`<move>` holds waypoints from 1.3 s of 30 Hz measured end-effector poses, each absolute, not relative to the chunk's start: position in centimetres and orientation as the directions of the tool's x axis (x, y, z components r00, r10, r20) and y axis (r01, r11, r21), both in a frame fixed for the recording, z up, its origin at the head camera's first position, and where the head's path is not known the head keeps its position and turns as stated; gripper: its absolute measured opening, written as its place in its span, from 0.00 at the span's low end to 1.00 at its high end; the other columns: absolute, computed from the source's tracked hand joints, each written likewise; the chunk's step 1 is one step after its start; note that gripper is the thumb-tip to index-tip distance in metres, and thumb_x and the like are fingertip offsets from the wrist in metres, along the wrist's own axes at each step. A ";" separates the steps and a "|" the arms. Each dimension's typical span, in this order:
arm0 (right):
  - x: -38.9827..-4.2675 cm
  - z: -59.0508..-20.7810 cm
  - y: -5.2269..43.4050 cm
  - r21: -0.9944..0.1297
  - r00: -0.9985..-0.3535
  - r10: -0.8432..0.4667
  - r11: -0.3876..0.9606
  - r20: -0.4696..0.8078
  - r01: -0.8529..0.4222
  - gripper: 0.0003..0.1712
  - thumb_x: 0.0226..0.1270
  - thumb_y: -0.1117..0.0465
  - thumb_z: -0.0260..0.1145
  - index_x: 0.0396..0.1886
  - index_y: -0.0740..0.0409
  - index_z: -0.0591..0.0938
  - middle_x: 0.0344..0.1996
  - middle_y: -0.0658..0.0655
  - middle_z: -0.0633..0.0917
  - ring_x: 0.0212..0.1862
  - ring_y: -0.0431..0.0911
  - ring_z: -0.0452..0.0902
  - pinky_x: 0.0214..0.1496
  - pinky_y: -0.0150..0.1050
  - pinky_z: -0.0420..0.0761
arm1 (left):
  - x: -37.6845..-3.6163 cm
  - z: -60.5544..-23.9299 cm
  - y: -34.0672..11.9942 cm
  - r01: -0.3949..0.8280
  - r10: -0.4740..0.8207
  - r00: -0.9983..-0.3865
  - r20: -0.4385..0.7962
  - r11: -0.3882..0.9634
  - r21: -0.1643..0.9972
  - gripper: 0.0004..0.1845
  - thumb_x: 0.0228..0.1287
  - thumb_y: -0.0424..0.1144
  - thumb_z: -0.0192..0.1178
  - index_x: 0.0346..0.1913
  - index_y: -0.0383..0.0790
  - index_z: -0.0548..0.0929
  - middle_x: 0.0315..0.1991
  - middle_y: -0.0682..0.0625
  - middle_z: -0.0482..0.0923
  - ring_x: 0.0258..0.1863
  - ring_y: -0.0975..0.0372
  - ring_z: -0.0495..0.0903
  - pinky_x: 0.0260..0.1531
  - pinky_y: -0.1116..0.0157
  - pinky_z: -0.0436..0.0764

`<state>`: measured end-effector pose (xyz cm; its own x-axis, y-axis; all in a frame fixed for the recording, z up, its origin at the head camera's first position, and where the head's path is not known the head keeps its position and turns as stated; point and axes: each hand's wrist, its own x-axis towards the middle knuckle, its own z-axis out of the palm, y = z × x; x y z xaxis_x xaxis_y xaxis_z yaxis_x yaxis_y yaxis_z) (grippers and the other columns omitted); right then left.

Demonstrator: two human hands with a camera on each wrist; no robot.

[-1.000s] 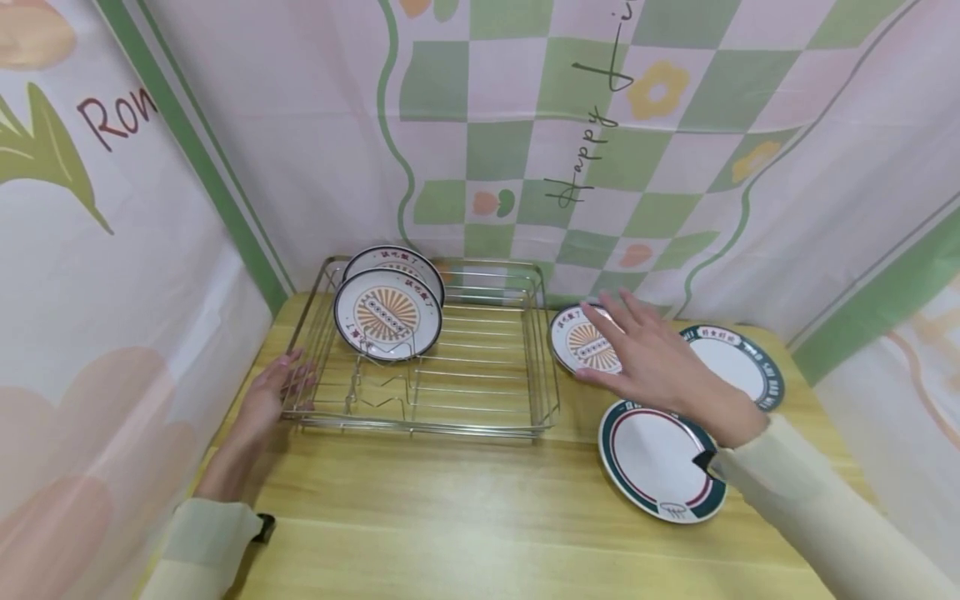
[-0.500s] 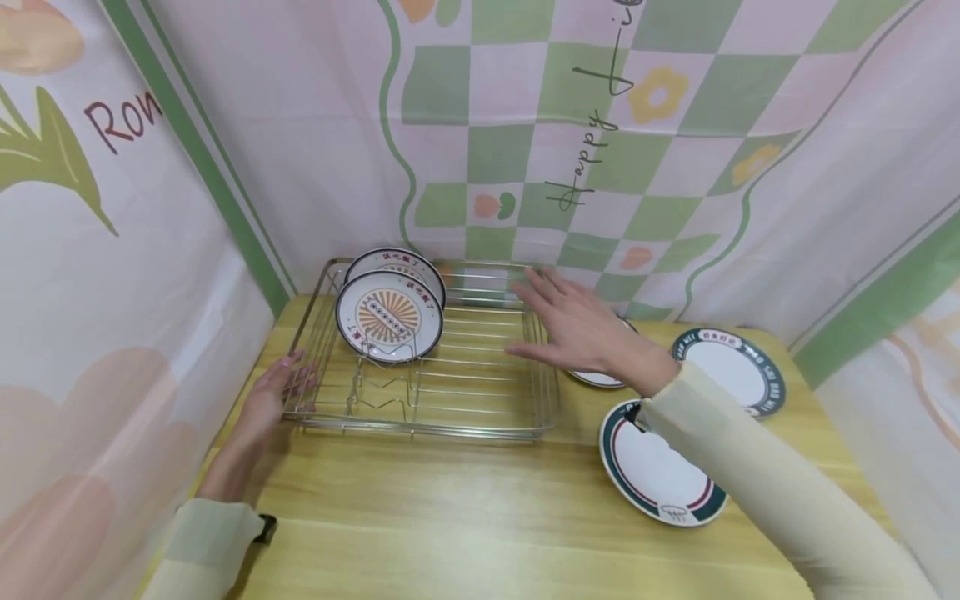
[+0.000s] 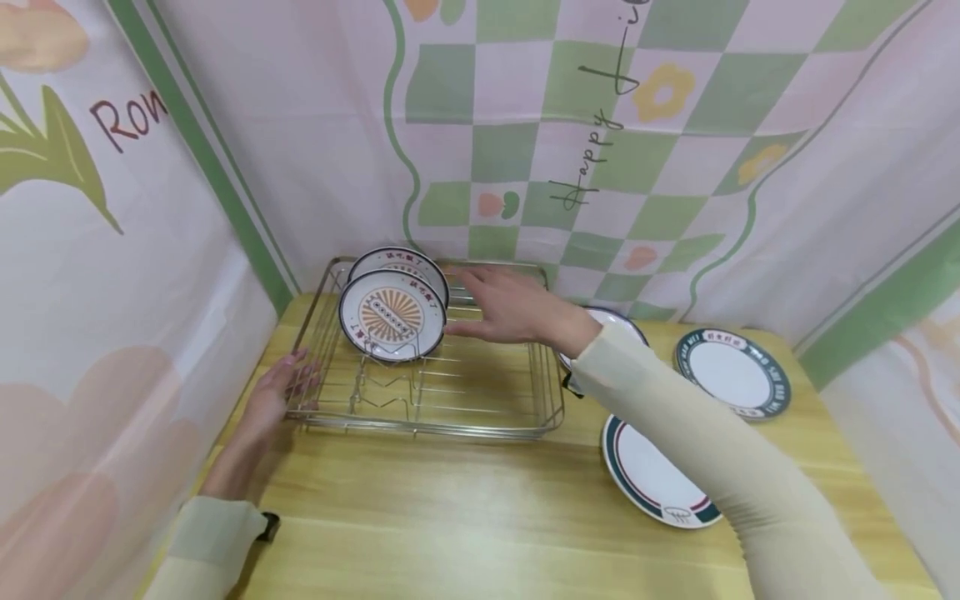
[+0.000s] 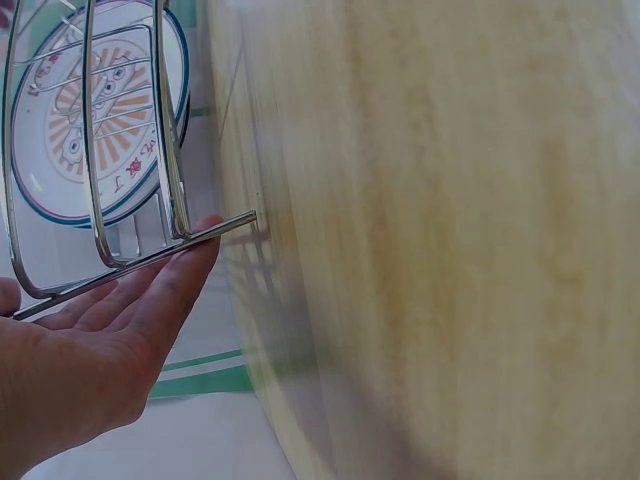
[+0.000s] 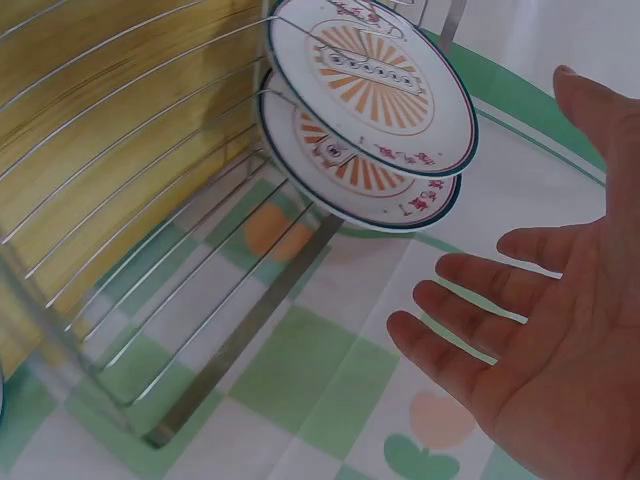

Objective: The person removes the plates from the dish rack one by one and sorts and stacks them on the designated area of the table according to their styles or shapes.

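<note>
My right hand [image 3: 506, 304], fingers extended, is over the wire dish rack [image 3: 420, 431] beside the front small plate [image 3: 392, 315]. A second small plate [image 3: 403, 260] stands behind it. Both are white with dark rims and orange sunburst prints, upright at the rack's left. In the right wrist view, a gap shows between my fingers and the plates; that hand holds nothing. My left hand [image 3: 273, 396] rests against the rack's left side. The left wrist view shows its fingers [image 4: 165, 300] fairly straight along a metal bar, with the thumb mostly cut off.
Right of the rack lies another small plate [image 3: 618, 319], partly hidden by my right sleeve. Farther right is a large green-rimmed plate [image 3: 731, 371]; another large plate [image 3: 660, 471] lies nearer. A patterned cloth backdrop [image 3: 502, 108] rises behind the wooden table [image 3: 450, 517].
My right hand has travelled left from above the small plate on the table, across the rack, to the standing plates. The left hand has stayed at the rack's left side.
</note>
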<state>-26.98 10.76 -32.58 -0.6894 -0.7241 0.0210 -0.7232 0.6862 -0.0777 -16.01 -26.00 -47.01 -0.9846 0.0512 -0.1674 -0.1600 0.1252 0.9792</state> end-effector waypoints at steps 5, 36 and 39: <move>-28.2 -32.8 8.9 -0.109 -0.702 -0.712 0.698 0.008 -0.708 0.56 0.72 0.30 0.66 0.86 0.55 0.56 0.84 0.61 0.59 0.80 0.59 0.62 0.81 0.54 0.67 | -16.0 -47.0 -25.9 -0.156 0.052 -0.985 -0.164 0.127 0.980 0.36 0.89 0.55 0.24 0.85 0.33 0.46 0.80 0.26 0.55 0.77 0.33 0.61 0.58 0.59 0.87; -32.4 -36.7 4.0 -0.267 -0.742 -0.670 0.714 0.007 -0.647 0.26 0.76 0.50 0.71 0.64 0.60 0.80 0.38 0.54 0.84 0.36 0.46 0.77 0.39 0.41 0.79 | -16.2 -47.1 -26.1 -0.178 0.045 -0.982 -0.184 0.120 0.977 0.35 0.89 0.54 0.23 0.86 0.36 0.46 0.81 0.28 0.55 0.78 0.35 0.61 0.66 0.46 0.81; -32.5 -37.0 3.7 -0.267 -0.751 -0.660 0.723 0.004 -0.637 0.25 0.76 0.50 0.71 0.63 0.61 0.80 0.36 0.53 0.82 0.33 0.45 0.75 0.36 0.40 0.77 | -16.2 -47.1 -26.1 -0.173 0.050 -0.982 -0.180 0.126 0.977 0.35 0.89 0.53 0.23 0.86 0.36 0.45 0.81 0.28 0.55 0.78 0.35 0.60 0.67 0.44 0.79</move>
